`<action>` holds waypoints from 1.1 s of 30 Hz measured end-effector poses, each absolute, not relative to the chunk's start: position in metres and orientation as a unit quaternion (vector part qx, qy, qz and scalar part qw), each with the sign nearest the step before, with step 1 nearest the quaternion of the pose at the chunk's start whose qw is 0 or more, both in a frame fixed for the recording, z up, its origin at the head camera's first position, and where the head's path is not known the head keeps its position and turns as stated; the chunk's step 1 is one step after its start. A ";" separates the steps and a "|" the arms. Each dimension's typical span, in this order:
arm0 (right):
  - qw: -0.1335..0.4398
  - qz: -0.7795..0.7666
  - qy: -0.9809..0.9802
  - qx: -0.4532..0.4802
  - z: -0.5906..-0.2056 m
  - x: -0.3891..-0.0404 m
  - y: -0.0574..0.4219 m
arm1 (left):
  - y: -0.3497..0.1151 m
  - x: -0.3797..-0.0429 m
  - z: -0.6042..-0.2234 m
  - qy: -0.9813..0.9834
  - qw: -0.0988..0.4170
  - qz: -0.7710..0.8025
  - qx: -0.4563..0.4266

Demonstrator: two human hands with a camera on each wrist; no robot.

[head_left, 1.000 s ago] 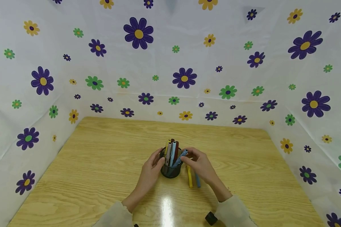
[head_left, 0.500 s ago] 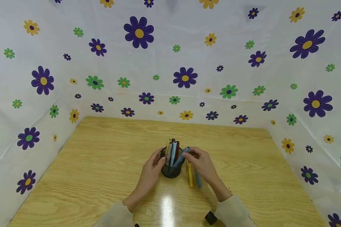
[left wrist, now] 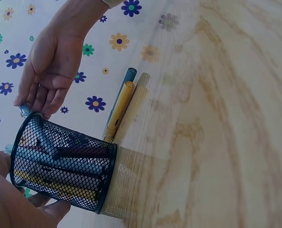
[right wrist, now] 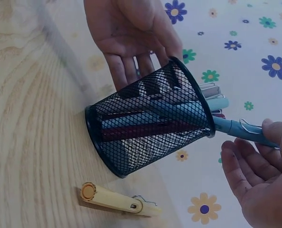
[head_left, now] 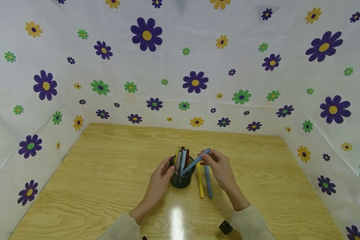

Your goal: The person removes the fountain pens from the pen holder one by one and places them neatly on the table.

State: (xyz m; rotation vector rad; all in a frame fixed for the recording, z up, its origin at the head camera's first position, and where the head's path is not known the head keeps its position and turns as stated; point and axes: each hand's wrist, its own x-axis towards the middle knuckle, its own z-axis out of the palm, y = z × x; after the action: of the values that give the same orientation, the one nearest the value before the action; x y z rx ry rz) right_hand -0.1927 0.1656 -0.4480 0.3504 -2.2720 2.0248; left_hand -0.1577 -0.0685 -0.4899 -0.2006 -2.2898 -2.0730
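A black mesh pen holder (head_left: 180, 182) stands upright on the table, with several pens in it: yellow, grey, light blue (head_left: 183, 160) and dark red (head_left: 187, 156). My left hand (head_left: 157, 183) holds it from the left, fingers and thumb around its side. Between the thumb and fingers of my right hand (head_left: 222, 170) is the upper end of a blue pen (head_left: 195, 162). That pen slants to the right over the rim, its lower end still inside the holder; its clip shows in the right wrist view.
Right of the holder, a yellow pen (head_left: 200, 183) and another blue pen (head_left: 208, 183) lie side by side on the wooden table (head_left: 114, 180). Flower-printed white cloth (head_left: 168, 66) encloses the back and sides. A black cube-like object (head_left: 226, 227) is by the right sleeve.
My right hand has moved right and slightly up with the blue pen, which now leans further out of the holder. The left hand has stayed on the holder.
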 end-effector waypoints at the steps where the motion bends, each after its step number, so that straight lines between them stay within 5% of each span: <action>1: 0.042 0.666 -0.736 0.115 -0.447 -0.193 0.167 | -0.068 -0.158 -0.490 -0.740 0.023 -0.670 -0.065; 33: 0.099 0.723 -0.680 0.067 -0.428 -0.198 0.199 | -0.069 -0.158 -0.491 -0.739 0.024 -0.670 -0.067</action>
State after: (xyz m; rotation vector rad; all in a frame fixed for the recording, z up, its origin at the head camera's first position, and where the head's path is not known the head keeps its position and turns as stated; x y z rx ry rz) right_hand -0.1979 0.1991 -0.4283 0.1974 -2.0116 2.1392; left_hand -0.1582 -0.0689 -0.4909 -0.2061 -2.2869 -2.0740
